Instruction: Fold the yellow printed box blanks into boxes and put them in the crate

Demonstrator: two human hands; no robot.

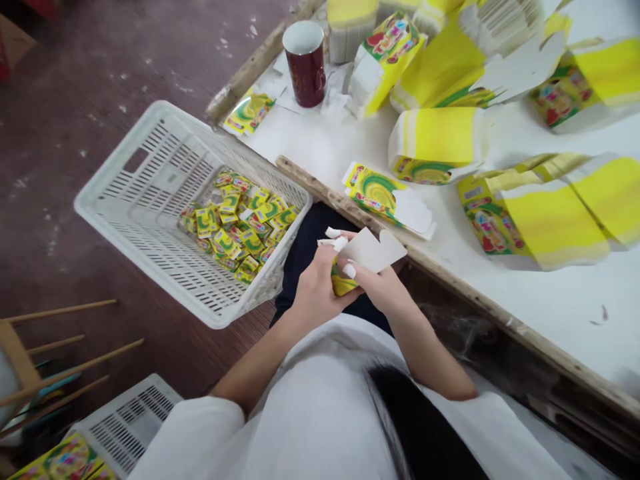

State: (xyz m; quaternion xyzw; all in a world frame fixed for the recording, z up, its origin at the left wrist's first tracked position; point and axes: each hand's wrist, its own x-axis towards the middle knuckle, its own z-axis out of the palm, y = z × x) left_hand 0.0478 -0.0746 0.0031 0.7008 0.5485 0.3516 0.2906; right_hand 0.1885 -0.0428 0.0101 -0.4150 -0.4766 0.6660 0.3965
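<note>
Both hands hold one small yellow carton [344, 285] above my lap, its white flap standing out toward the table. My left hand [320, 277] is closed round the carton's left side, with white coverings on some fingertips. My right hand [376, 283] grips the other side, its white-tipped thumb against the carton below the flap. Just beyond, on the table edge, lies a flat yellow-green printed carton [380, 193] with a white flap. To the left stands a white plastic basket [145, 220] with many small filled cartons [240, 227] in its far end.
Stacks of flat yellow cartons [445, 137] cover much of the white table [500, 293]. A maroon mug [306, 70] stands near its wooden edge [450, 263]. Lower left are a second white basket [133, 420] and an upturned wooden-legged stool [23, 360].
</note>
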